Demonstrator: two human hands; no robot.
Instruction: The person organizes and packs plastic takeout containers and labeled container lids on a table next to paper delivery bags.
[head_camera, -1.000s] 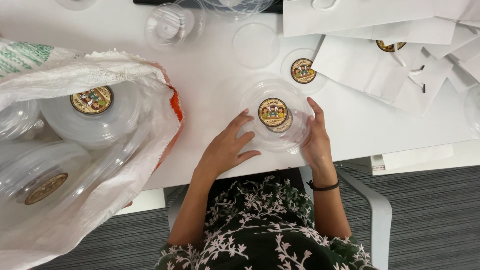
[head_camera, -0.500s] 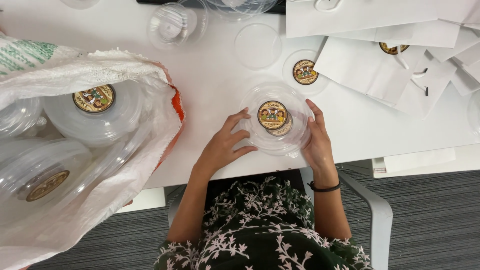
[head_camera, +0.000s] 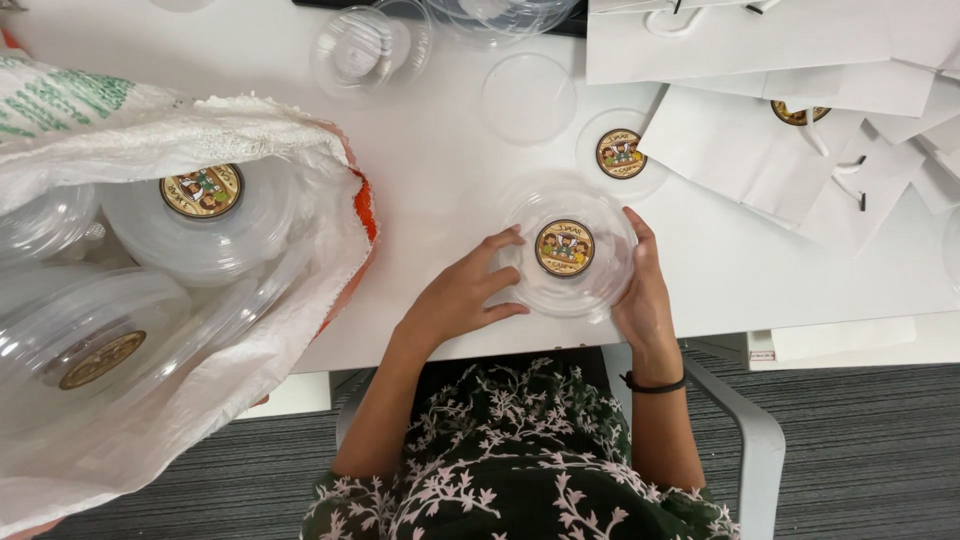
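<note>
- A clear round plastic container (head_camera: 566, 252) with a round colourful sticker on its lid sits on the white tabletop (head_camera: 440, 170), close to the near edge, right in front of the person.
- The left hand (head_camera: 458, 297) rests on the tabletop at the container's left side; its fingers (head_camera: 498, 243) are spread and loose, with the tips touching the rim rather than closed around it.
- The right hand (head_camera: 643, 290) cups the container's right side, its fingers lying curved along the rim, pressing but not clenched. A dark band sits on that wrist.
- Just beyond the container, up and to the right, lies a second clear lid with the same kind of sticker (head_camera: 621, 153); a plain clear lid (head_camera: 528, 98) lies to its left.
- Farther back stand empty clear containers (head_camera: 362, 48).
- White paper bags (head_camera: 760, 120) lie overlapping across the right part of the tabletop.
- On the left, a large white woven sack (head_camera: 190, 300) gapes open, filled with stacked clear containers, some bearing round stickers (head_camera: 201, 190).
</note>
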